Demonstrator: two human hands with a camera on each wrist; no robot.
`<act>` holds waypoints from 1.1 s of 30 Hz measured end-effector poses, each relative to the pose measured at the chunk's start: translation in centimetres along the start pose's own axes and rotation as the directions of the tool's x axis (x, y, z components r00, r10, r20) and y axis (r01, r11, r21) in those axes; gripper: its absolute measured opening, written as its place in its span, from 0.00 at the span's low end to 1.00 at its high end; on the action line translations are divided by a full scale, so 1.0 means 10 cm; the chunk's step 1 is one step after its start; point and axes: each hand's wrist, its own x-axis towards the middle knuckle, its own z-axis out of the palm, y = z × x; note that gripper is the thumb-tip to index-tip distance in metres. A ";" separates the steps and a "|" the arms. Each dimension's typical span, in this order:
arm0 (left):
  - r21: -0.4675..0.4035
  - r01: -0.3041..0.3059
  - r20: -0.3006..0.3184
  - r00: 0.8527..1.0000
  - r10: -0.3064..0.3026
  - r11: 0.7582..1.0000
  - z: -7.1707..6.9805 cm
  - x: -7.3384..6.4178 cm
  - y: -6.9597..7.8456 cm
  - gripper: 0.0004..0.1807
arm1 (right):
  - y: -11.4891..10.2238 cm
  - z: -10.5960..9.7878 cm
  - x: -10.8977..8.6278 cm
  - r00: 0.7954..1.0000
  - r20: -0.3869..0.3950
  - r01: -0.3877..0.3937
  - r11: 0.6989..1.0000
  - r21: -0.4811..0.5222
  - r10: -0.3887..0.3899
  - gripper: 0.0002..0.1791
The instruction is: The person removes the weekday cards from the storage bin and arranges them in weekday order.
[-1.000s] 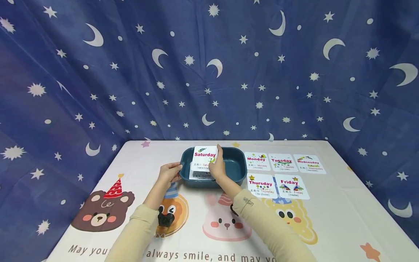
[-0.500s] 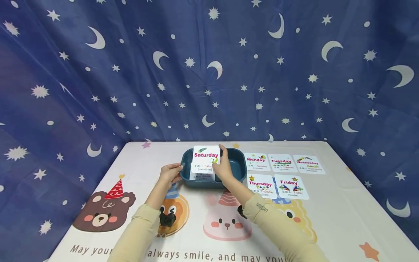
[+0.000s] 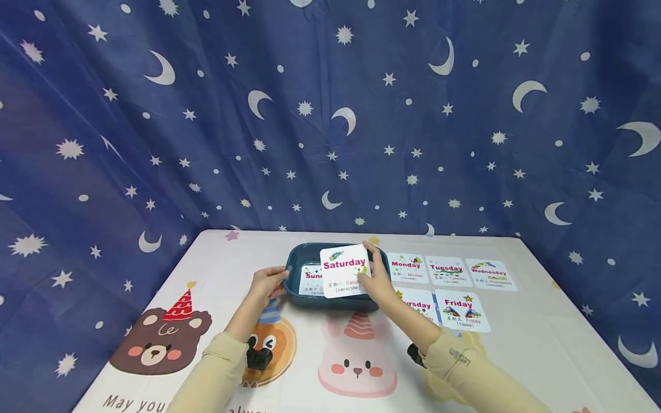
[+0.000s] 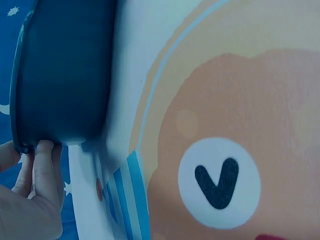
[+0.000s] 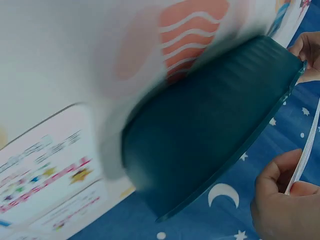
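Observation:
My right hand (image 3: 377, 281) pinches a white square flash card (image 3: 345, 271) marked Saturday by its right side, above the dark teal plastic basin (image 3: 299, 252). In the right wrist view the card (image 5: 306, 150) is seen edge-on between thumb and fingers. My left hand (image 3: 267, 284) grips the basin's left end; the left wrist view has its fingers (image 4: 45, 165) under the rim and the thumb at the rim's other side. Inside the basin lies a Sunday card (image 3: 310, 281), partly covered by the Saturday card.
Right of the basin, Monday (image 3: 408, 268), Tuesday (image 3: 448, 271) and Wednesday (image 3: 490, 274) cards lie in a back row. Thursday (image 3: 415, 301) and Friday (image 3: 461, 310) cards form a front row. A cartoon-print cloth (image 3: 217, 275) covers the table; a starry curtain (image 3: 330, 115) hangs behind.
My right hand has moved the Saturday card to the right and tilted it slightly, uncovering more of the Sunday card. The left hand has stayed on the basin's end. The head view has shifted slightly.

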 end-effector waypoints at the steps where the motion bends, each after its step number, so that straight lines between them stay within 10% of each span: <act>1: 0.006 0.001 0.002 1.000 -0.001 1.000 -0.01 0.00 0.00 0.18 | 0.01 -0.04 -0.03 1.000 0.001 -0.008 1.000 -0.005 0.008 0.41; 33: 0.034 0.007 -0.005 1.000 -0.007 0.999 0.00 0.03 -0.02 0.19 | 0.38 -1.31 -0.70 0.993 -0.083 -0.096 0.980 -0.175 0.082 0.42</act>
